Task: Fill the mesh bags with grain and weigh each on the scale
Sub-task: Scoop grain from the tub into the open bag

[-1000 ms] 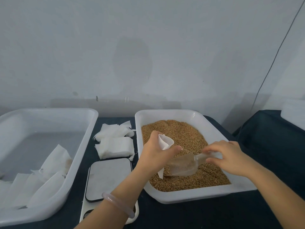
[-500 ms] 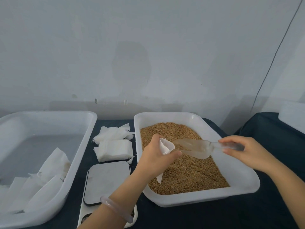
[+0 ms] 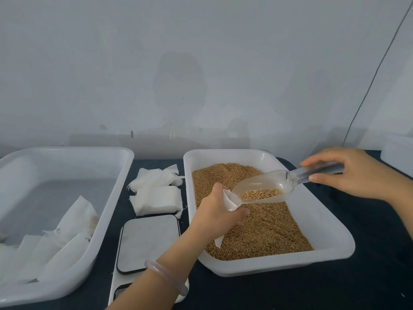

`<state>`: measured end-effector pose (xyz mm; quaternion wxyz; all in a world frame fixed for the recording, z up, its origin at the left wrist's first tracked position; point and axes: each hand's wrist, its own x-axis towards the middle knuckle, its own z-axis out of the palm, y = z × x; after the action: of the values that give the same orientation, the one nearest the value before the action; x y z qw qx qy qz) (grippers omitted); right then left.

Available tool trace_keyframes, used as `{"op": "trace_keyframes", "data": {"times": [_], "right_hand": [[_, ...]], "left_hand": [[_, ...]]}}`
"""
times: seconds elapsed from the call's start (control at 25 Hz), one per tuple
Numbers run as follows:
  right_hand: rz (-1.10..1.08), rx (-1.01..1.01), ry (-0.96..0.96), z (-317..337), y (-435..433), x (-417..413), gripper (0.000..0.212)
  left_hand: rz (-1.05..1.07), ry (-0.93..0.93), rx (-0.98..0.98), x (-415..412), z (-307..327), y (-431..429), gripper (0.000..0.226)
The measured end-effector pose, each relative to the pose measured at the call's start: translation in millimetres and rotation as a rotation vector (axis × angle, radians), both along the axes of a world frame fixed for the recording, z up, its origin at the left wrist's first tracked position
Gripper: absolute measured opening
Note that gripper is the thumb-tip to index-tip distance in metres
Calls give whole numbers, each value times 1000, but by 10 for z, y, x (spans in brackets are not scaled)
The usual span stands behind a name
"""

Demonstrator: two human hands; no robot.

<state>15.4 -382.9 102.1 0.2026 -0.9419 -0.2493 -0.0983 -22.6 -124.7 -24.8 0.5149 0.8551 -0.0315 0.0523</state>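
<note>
We see the left hand (image 3: 214, 213) over the near-left part of the grain tray (image 3: 268, 266), its fingers and thumb curled round a white mesh bag (image 3: 230, 200). The bag's mouth is held up and open and its tail hangs below the fist, over the grain (image 3: 266, 227). The right hand (image 3: 355, 173) is above the tray's far-right corner and pinches the handle of a clear plastic scoop (image 3: 266, 186) between its fingers and thumb. The scoop is tilted down to the left with its lip touching the bag's mouth. A small heap of kernels (image 3: 260, 193) lies low in its bowl.

The tray is white and holds a flat bed of brown grain. It sits right of centre on the dark-covered bench (image 3: 335, 289), reaching toward the back edge by the wall.

The scale (image 3: 148, 240) sits at the bench's front edge, just left of the tray. Its platform is bare, and the left forearm hides its display. Behind the scale, toward the back edge, there is a loose stack of folded white bags (image 3: 156, 194). A second white tray (image 3: 107, 211) takes up the left end of the bench. It holds several white bags (image 3: 64, 238) leaning in its near part, and we cannot tell whether they are filled. The left wrist wears a pale bangle (image 3: 166, 276).
</note>
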Motion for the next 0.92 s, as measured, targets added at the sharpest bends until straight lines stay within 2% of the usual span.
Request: {"op": "trace_keyframes", "data": {"times": [0.12, 0.32, 0.44, 0.6, 0.92], "right_hand": [[16, -154, -90, 116, 117, -10, 36], [21, -352, -251, 291, 330, -7, 30], [26, -381, -299, 312, 397, -14, 24], [26, -415, -330, 305, 418, -16, 23], [39, -345, -348, 293, 376, -25, 24]], "left_hand": [[5, -4, 21, -5, 0, -9, 47], [-5, 11, 62, 5, 0, -46, 50], [-7, 1, 99, 10, 4, -61, 54], [-3, 2, 105, 6, 2, -62, 48], [13, 6, 74, 4, -12, -61, 51]]}}
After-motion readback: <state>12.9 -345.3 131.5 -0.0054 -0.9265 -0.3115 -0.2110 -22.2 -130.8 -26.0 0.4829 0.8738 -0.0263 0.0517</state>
